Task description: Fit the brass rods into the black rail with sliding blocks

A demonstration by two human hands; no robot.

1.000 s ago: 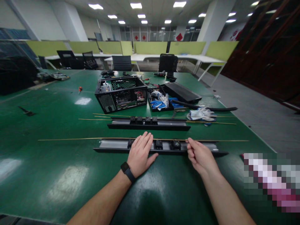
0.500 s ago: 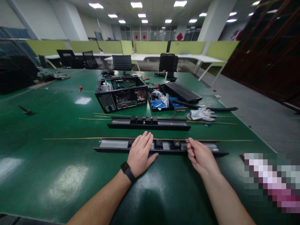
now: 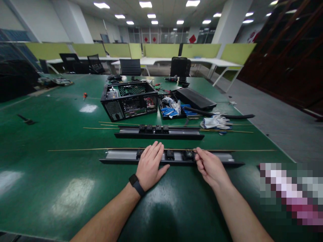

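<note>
A long black rail (image 3: 121, 161) with a pale inner channel lies lengthwise on the table before me. Several small black blocks sit in it, among them a middle block (image 3: 170, 154) and a right block (image 3: 188, 154). Along its far edge runs a thin brass-coloured rod (image 3: 80, 149), sticking out past both ends. My left hand (image 3: 150, 163) lies flat over the rail and a block, fingers stretched out. With thumb and fingertips, my right hand (image 3: 208, 164) pinches the rod beside the right block. What lies beneath the left palm is hidden.
Behind is a second black rail (image 3: 158, 135) with blocks and thin rods. Farther back stand an open computer case (image 3: 128, 101), a black tray with gloves (image 3: 171, 107), a flat black panel (image 3: 196, 98) and a white glove (image 3: 217, 121). The green table (image 3: 63, 215) extends around them.
My right hand has moved left along the rod, closer to the right block. The rod has shifted slightly to the right. My left hand stays in place.
</note>
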